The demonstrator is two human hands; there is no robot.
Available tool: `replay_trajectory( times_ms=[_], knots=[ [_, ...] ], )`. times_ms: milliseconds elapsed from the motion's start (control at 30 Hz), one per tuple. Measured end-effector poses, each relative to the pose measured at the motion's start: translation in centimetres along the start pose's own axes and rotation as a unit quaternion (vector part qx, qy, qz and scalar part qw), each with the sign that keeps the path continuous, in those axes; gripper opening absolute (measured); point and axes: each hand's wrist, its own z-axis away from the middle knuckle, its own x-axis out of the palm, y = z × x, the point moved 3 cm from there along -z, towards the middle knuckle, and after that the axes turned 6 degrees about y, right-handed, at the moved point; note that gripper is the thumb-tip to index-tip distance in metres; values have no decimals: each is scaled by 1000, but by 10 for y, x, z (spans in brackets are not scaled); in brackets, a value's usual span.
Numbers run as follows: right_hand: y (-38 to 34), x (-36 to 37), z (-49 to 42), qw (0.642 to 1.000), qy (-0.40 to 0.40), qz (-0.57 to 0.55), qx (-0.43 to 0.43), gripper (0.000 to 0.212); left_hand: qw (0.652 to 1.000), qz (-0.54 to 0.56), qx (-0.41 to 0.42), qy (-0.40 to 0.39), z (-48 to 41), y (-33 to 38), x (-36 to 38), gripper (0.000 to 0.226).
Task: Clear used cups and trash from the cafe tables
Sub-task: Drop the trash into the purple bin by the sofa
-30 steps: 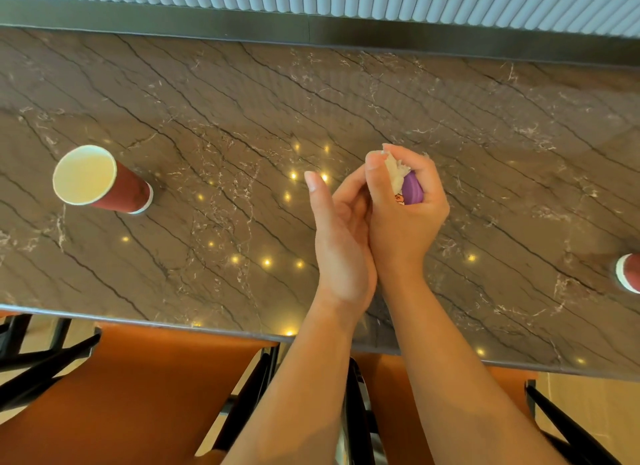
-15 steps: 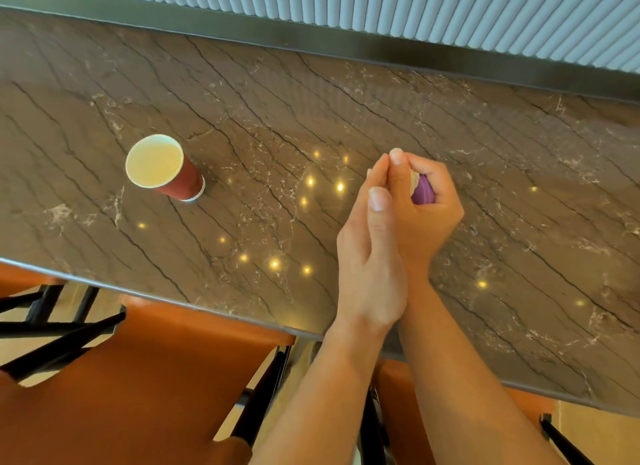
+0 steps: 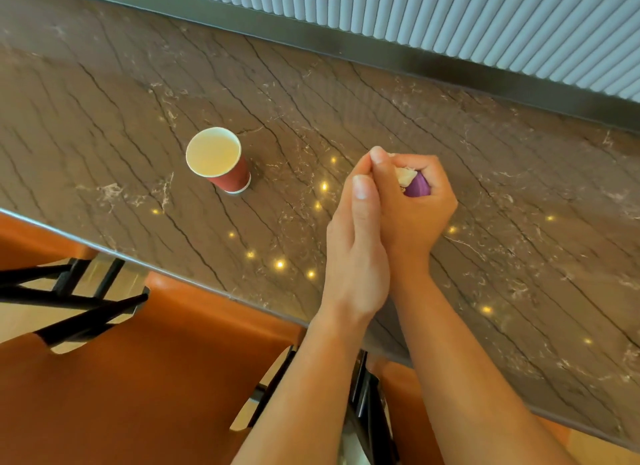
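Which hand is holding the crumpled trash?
The right hand, fingers curled round the purple and white trash; the left hand only lies against it with straight fingers, holding nothing.

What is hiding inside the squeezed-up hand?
The right hand grips a bit of crumpled whitish trash and something purple. Its fingers and the left hand cover the rest, so what they are is unclear.
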Motion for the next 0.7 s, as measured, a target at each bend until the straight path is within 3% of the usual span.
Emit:
replay_trajectory(
  times_ms=[100,233,400,533,700],
  knots=[
    [-1,14,4,1000,-4,-5,0,17,999,-20,26,-6,-3,3,-8,74],
    [-2,31,11,1000,-22,-15,-11,15,998,-44,34,24,-10,4,-19,101],
    [-6,49,14,1000,-21,-14,8,13,989,-77,65,107,-17,9,-51,64],
    [-3,65,15,996,-38,-50,64,14,982,-51,82,164,-25,14,-71,54],
    [-1,79,14,997,-60,-30,23,18,930,-104,156,315,-35,11,-107,48]
  ],
)
